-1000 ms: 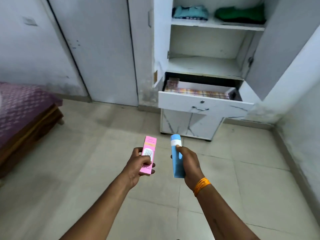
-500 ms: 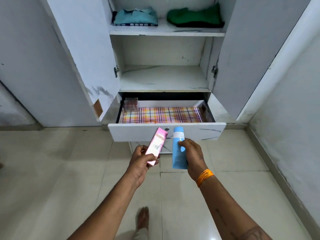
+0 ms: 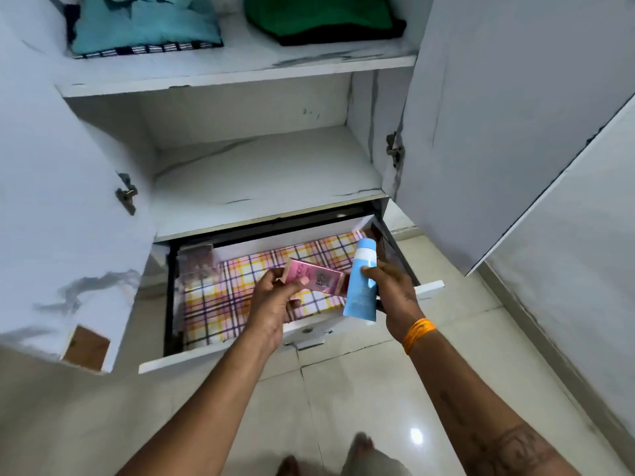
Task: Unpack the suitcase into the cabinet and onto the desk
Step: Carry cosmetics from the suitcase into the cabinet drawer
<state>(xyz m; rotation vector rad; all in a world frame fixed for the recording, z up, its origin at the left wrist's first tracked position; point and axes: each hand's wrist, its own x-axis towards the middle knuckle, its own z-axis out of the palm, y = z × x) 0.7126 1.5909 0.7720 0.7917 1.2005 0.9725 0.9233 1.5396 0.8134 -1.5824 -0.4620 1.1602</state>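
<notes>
Nearest you, both forearms reach forward over the tiled floor. Your left hand (image 3: 275,300) curls its fingers (image 3: 302,280) round one end of a pink box (image 3: 318,278), which lies nearly flat over the open drawer (image 3: 213,355). Your right hand (image 3: 390,290) wraps a blue tube (image 3: 360,286), upright, cap upward, just right of the box. Beneath your fingers is checked lining; a small clear case (image 3: 197,261) sits beyond them, far left. Lower each item onto bare lining, tube laid flat so it cannot topple. Above, folded clothes (image 3: 144,25) fill the upper shelf.
</notes>
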